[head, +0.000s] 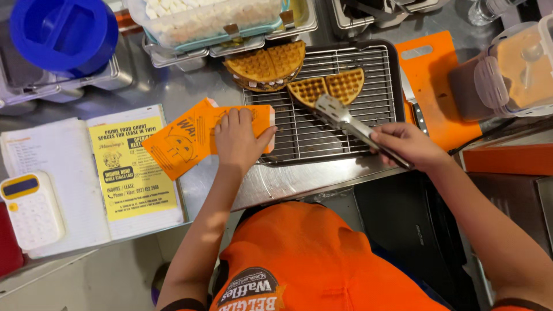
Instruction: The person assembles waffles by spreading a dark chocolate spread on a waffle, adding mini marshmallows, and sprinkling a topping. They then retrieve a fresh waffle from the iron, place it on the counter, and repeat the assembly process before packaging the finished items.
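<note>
Tongs, metal, are gripped by the right hand, fingers curled shut round the handles, tips closed over the wire rack. Left of the rack, the left hand presses flat, fingers spread, on an orange paper sleeve. Beyond the tong tips lie two waffle wedges; farther, a folded waffle.

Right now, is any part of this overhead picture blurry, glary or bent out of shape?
Head view: mostly sharp; the tongs in the right hand look slightly motion-soft; soft glare on the steel counter; wide-lens bending at the edges stretches the blue container; the left hand on the orange sleeve is evenly lit.
</note>
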